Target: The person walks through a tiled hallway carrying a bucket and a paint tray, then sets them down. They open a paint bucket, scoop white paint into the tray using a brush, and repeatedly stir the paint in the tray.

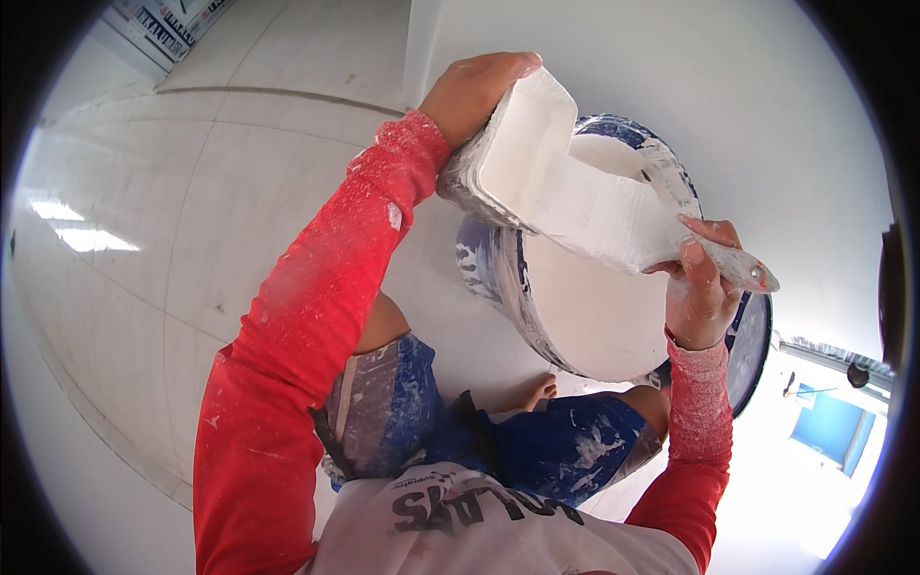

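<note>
My left hand [484, 91] grips a white-coated rectangular tray [527, 105] by its far end and outer side. The tray is tilted, with its opening toward the right. In my right hand [704, 283] is the handle of a wide flat brush [613, 216], its head thickly covered in white. The handle's holed end sticks out to the right of my fingers. The brush head reaches left to the tray's lower edge. Beneath both stands a blue-and-white bucket [494, 264] with smeared sides, holding a thick white material [585, 311]. The brush and tray hide part of its mouth.
A dark round edge [755, 355] shows beside the bucket, partly hidden by my right forearm. A white wall [747, 115] rises close behind the bucket. Pale tiled floor [249, 201] stretches to the left. My bent legs, in blue shorts [565, 446], are just below the bucket.
</note>
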Available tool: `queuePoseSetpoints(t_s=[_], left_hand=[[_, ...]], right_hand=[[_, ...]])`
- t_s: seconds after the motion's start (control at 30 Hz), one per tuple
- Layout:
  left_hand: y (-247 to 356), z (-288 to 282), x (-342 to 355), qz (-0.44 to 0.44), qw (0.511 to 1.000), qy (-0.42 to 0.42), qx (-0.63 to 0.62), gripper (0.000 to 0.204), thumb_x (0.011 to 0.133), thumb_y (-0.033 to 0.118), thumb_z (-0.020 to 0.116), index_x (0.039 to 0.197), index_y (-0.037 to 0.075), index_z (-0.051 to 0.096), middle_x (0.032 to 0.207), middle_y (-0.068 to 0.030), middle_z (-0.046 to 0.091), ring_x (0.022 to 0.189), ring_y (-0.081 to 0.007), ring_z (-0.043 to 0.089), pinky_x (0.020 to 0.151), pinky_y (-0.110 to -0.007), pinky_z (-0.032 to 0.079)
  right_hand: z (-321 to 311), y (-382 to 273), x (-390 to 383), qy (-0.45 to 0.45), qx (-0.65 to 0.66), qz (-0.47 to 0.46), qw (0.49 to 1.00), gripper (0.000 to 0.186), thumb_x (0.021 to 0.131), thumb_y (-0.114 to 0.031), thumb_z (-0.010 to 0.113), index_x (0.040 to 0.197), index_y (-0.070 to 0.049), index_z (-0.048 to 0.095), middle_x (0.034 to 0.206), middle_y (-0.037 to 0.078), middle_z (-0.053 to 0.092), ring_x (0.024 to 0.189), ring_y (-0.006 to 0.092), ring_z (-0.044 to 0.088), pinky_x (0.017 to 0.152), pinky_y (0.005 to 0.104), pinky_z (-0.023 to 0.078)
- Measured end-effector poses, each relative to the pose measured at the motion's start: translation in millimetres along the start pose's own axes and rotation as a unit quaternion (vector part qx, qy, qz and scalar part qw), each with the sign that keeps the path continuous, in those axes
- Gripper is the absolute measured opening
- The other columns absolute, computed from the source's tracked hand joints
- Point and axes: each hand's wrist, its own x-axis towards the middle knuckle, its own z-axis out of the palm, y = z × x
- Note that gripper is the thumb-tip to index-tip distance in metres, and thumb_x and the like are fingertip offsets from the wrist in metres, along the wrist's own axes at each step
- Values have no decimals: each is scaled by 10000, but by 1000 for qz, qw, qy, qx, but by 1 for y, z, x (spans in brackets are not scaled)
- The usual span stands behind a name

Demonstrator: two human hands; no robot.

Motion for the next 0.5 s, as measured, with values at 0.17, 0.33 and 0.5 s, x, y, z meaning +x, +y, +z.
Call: queuePoseSetpoints(t_s=[0.17,0.33,0.5], left_hand=[[0,-1,1,-16,1000,-8,10,434,904,377,499,1157,51,631,1143,-125,642,1024,-225,602,906,-294,444],[2,-1,3,-51,998,-9,-48,480,880,407,532,1172,37,625,1123,-117,647,1012,-212,601,895,-288,445],[5,-1,2,-68,996,-12,-48,510,861,434,545,1169,35,628,1100,-107,651,989,-196,600,886,-282,447]], right_hand=[[-19,-16,-8,110,-2,-41,993,428,834,-186,609,1193,32,526,1023,168,593,814,235,639,681,376,570],[-20,-32,7,-34,-68,-146,986,328,815,-91,675,1118,4,594,937,170,654,790,265,668,696,368,564],[0,-17,39,-233,-253,-319,883,340,705,23,742,1029,-64,686,1083,184,658,906,311,668,749,353,552]])
